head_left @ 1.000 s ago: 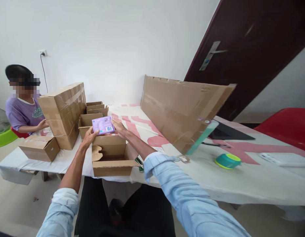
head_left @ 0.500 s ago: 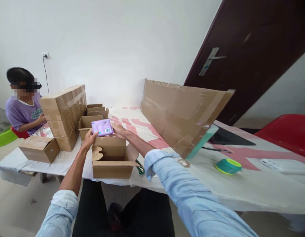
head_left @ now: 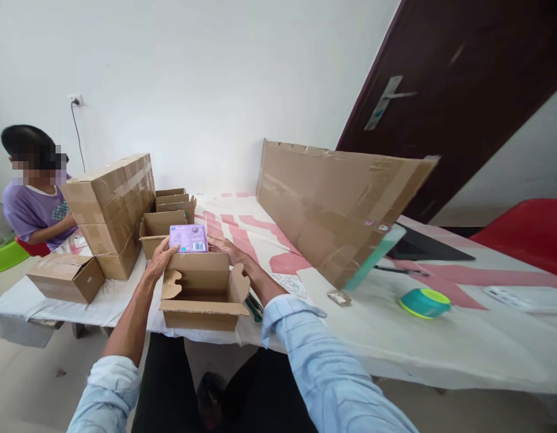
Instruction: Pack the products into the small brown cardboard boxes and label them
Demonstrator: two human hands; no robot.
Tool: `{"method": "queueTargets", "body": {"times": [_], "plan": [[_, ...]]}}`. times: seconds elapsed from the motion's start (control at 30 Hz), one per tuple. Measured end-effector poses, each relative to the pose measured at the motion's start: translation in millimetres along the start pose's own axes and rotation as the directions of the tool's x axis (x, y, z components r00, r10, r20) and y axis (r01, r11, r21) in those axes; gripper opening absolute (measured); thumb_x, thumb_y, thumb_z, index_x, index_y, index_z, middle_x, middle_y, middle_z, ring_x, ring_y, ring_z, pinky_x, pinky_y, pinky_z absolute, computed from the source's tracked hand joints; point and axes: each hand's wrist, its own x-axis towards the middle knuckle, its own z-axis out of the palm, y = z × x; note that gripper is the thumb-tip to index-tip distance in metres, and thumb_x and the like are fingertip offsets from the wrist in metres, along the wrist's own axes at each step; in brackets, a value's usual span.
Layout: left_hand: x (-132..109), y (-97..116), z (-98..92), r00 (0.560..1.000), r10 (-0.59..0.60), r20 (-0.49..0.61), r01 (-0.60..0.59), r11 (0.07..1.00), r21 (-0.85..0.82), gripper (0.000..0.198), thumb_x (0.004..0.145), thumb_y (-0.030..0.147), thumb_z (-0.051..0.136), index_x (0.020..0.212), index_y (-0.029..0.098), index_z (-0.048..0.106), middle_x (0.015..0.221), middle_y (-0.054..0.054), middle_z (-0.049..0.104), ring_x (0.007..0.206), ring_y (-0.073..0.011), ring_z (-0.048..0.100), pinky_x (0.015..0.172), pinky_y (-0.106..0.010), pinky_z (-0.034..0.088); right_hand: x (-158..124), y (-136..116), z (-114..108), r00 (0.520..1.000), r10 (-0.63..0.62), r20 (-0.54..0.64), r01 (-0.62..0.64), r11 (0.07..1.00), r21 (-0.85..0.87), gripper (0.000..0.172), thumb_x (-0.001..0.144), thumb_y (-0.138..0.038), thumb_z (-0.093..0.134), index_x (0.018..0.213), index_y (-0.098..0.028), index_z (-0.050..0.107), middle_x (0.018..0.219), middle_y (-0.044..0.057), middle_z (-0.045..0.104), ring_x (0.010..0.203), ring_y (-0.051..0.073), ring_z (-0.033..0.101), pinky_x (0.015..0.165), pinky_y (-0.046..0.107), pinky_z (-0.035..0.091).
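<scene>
A flat purple packet [head_left: 188, 238] with a barcode is held up between my two hands. My left hand [head_left: 161, 257] grips its left edge, thumb on the near face. At the right edge, my right hand [head_left: 226, 248] is closed on it, with its fingers partly hidden. Just below and in front stands an open cardboard box [head_left: 201, 319], its flaps raised and its inside dark. Beyond the packet are more open boxes [head_left: 163, 224] in a row. A dark green tool [head_left: 255, 308], partly hidden, lies between the near box and my right forearm.
Taped cartons [head_left: 109, 210] are stacked at left, with a closed carton [head_left: 66, 276] before them. A person [head_left: 39, 204] sits beyond. A large cardboard panel [head_left: 336, 204] leans at right, near a teal tape roll [head_left: 425, 302]. Small clear pieces [head_left: 289, 284] lie on the table [head_left: 350, 343].
The purple packet has come slightly lower and tilted to face me more squarely, still in both hands. The camera view has shifted a little, and the small clear pieces now show.
</scene>
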Motion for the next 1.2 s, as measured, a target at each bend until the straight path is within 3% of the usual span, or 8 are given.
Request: {"method": "queueTargets", "body": {"times": [0.2, 0.33, 0.47, 0.6, 0.7, 0.93, 1.1, 1.2], "plan": [[4, -19, 0.0, 0.998, -0.052, -0.024, 0.052, 0.998, 0.019, 0.072, 0.068, 0.057, 0.09, 0.128, 0.021, 0.078, 0.131, -0.011, 0.081, 0.131, -0.0401, 0.069, 0.115, -0.05, 0.05, -6, 12, 8, 0.999, -0.007, -0.037, 0.005, 0.999, -0.055, 0.052, 0.091, -0.061, 0.074, 0.132, -0.03, 0.076, 0.114, 0.007, 0.083, 0.111, 0.032, 0.076, 0.093, 0.044, 0.063], [5, -31, -1.6, 0.997, -0.07, -0.015, 0.071, 0.997, 0.028, 0.077, 0.064, 0.058, 0.093, 0.127, 0.018, 0.077, 0.129, -0.014, 0.081, 0.126, -0.0399, 0.071, 0.114, -0.052, 0.051, -9, 23, 10, 0.997, 0.025, -0.076, -0.027, 0.999, -0.02, 0.05, 0.093, -0.058, 0.073, 0.133, -0.028, 0.075, 0.115, 0.007, 0.083, 0.108, 0.03, 0.077, 0.094, 0.043, 0.063], [5, -28, -3.2, 0.997, -0.069, -0.016, 0.07, 0.997, 0.035, 0.073, 0.066, 0.055, 0.093, 0.127, 0.019, 0.076, 0.135, -0.014, 0.079, 0.129, -0.0398, 0.07, 0.116, -0.053, 0.05, -5, 26, 7, 0.996, 0.035, -0.085, -0.032, 0.999, 0.04, 0.048, 0.095, -0.049, 0.072, 0.136, -0.024, 0.073, 0.119, 0.007, 0.082, 0.105, 0.026, 0.078, 0.096, 0.039, 0.063], [8, -15, 0.4, 1.0, -0.029, -0.005, 0.029, 0.999, 0.025, 0.072, 0.07, 0.054, 0.092, 0.13, 0.019, 0.076, 0.136, -0.012, 0.079, 0.131, -0.039, 0.069, 0.118, -0.051, 0.049, 3, 12, 2, 0.994, 0.0, -0.108, 0.004, 0.999, 0.037, 0.041, 0.096, -0.041, 0.073, 0.133, -0.023, 0.075, 0.12, 0.009, 0.082, 0.101, 0.025, 0.078, 0.096, 0.04, 0.064], [11, -3, 3.8, 1.0, 0.021, 0.003, -0.021, 1.0, 0.011, 0.081, 0.072, 0.058, 0.091, 0.14, 0.019, 0.071, 0.134, -0.013, 0.079, 0.128, -0.0385, 0.07, 0.115, -0.05, 0.052, 7, -3, 2, 0.991, -0.056, -0.12, 0.06, 0.998, 0.032, 0.042, 0.096, -0.041, 0.074, 0.134, -0.024, 0.075, 0.124, 0.009, 0.081, 0.105, 0.025, 0.078, 0.096, 0.04, 0.066], [6, 35, 5.0, 0.991, 0.13, 0.013, -0.13, 0.989, 0.069, 0.104, 0.078, 0.071, 0.087, 0.164, 0.023, 0.052, 0.146, -0.015, 0.072, 0.128, -0.0401, 0.07, 0.09, -0.043, 0.062, 1, -35, 17, 0.953, -0.275, -0.125, 0.28, 0.96, 0.021, 0.062, 0.089, -0.06, 0.079, 0.144, -0.032, 0.071, 0.139, 0.004, 0.076, 0.123, 0.03, 0.073, 0.105, 0.048, 0.064], [-4, 63, 6.4, 0.966, 0.252, 0.065, -0.255, 0.965, 0.054, 0.098, 0.088, 0.072, 0.078, 0.168, 0.024, 0.047, 0.16, -0.015, 0.062, 0.142, -0.044, 0.061, 0.098, -0.047, 0.063, -10, -55, 31, 0.89, -0.439, -0.121, 0.44, 0.898, -0.016, 0.079, 0.085, -0.076, 0.077, 0.152, -0.034, 0.066, 0.148, 0.004, 0.072, 0.134, 0.033, 0.068, 0.113, 0.051, 0.059], [-9, 77, 9.0, 0.936, 0.34, 0.087, -0.342, 0.939, 0.015, 0.091, 0.093, 0.069, 0.075, 0.167, 0.023, 0.049, 0.169, -0.014, 0.053, 0.155, -0.0433, 0.049, 0.115, -0.051, 0.056, -18, -66, 38, 0.859, -0.499, -0.116, 0.494, 0.867, -0.069, 0.084, 0.088, -0.079, 0.072, 0.158, -0.034, 0.061, 0.154, 0.004, 0.068, 0.141, 0.033, 0.064, 0.117, 0.051, 0.057]]}}
